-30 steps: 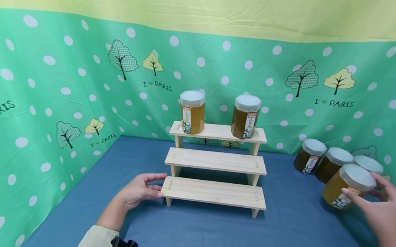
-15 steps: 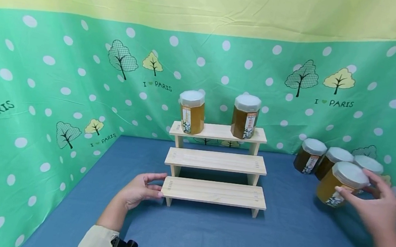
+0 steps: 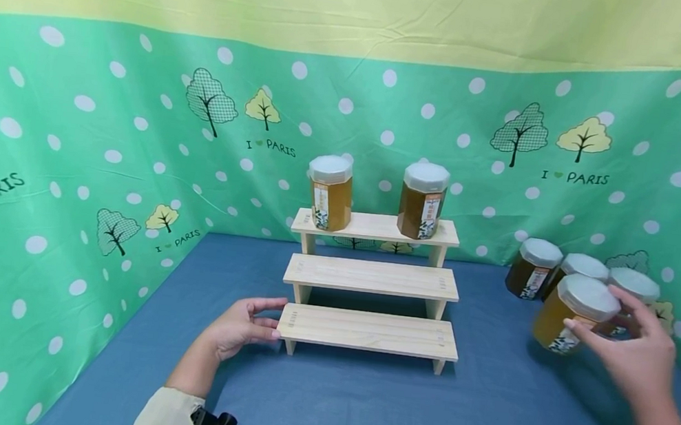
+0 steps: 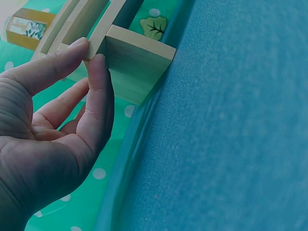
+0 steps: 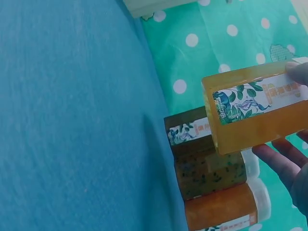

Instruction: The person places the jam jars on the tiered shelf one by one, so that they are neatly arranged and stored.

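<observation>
A three-step wooden display stand (image 3: 365, 330) stands in the middle of the blue cloth. My left hand (image 3: 243, 328) pinches the left end of its lowest board between thumb and fingers, as the left wrist view also shows. My right hand (image 3: 643, 358) grips an amber honey jar (image 3: 556, 323) with a white lid, thumb on the near side and fingers round the far side. In the right wrist view that jar (image 5: 257, 108) is off the cloth and tilted. An amber jar (image 3: 331, 205) and a darker jar (image 3: 418, 214) stand upright on the top step.
Behind the held jar, at the back right, stand a dark jar (image 3: 523, 277), another dark jar (image 3: 584, 266) partly hidden, and an amber jar (image 5: 221, 204). A green dotted curtain (image 3: 379, 140) hangs behind and along the sides of the blue cloth (image 3: 357, 408).
My right hand has carried the honey jar a little to the left, in front of the other jars. My left hand and the stand have stayed still.
</observation>
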`<state>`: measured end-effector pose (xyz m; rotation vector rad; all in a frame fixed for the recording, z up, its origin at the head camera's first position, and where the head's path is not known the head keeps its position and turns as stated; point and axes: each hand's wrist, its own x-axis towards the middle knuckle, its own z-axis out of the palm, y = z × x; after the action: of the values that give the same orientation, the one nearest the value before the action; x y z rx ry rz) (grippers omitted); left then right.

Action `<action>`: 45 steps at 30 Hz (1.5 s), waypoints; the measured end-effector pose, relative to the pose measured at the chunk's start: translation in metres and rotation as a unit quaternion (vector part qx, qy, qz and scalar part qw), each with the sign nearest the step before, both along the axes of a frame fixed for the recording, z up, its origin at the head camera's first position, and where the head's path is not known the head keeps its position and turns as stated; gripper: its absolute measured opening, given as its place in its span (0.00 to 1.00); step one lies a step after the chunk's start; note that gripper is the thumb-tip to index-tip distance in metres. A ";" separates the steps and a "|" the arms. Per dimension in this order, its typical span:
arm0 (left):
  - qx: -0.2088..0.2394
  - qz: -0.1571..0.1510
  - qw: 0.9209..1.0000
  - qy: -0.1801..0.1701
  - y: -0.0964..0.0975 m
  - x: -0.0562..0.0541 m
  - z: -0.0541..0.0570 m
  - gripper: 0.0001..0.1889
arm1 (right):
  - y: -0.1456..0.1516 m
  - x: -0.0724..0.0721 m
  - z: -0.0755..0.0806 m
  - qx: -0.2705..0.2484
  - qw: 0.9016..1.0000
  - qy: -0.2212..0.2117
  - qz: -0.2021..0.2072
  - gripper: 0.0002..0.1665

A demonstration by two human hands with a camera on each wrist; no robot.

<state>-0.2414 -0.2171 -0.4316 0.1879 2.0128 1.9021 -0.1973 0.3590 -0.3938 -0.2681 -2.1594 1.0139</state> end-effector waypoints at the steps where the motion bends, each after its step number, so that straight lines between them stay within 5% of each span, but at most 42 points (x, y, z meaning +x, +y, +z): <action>1: 0.000 0.000 1.000 0.001 0.000 0.000 0.000 0.41 | -0.001 0.000 0.001 0.002 1.000 0.003 0.002 0.49; 19: 0.004 -0.004 1.000 0.002 -0.001 0.001 0.001 0.41 | -0.018 0.007 0.011 -0.013 0.995 0.034 0.090 0.48; 45: 0.003 -0.011 1.000 0.003 -0.002 0.002 0.002 0.41 | -0.047 0.014 0.020 -0.005 0.987 0.042 0.153 0.49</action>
<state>-0.2398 -0.2188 -0.4298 0.2162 2.0005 1.8977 -0.1832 0.3123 -0.3735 0.1062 -2.1589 1.1839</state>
